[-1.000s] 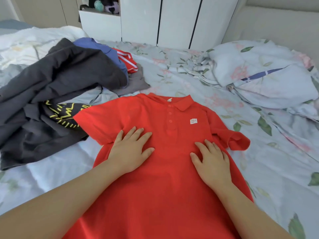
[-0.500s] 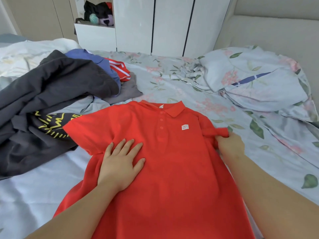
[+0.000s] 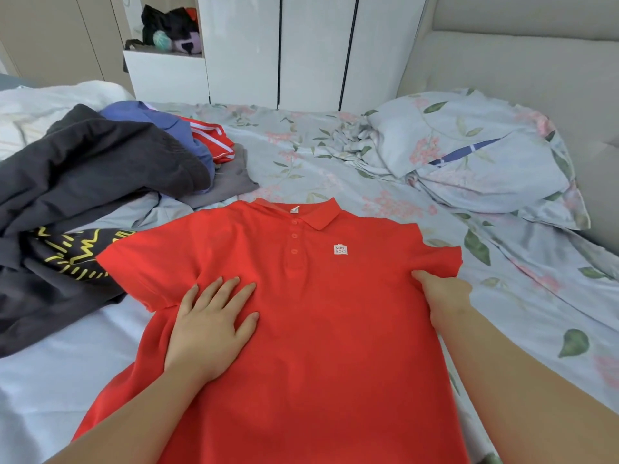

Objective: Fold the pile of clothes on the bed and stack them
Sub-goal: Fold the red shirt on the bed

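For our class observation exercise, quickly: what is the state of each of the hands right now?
Left hand: open, pressing flat on the red shirt.
Right hand: pinches the shirt's sleeve.

polo shirt (image 3: 335,346) flat on bed (image 3: 301,162), clothes pile (image 3: 83,169) left, pillow (image 3: 469,145) behind right

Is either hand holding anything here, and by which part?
The right hand pinches the red polo shirt by the lower edge of that side's sleeve. The left hand grips nothing, resting flat on the shirt's front.
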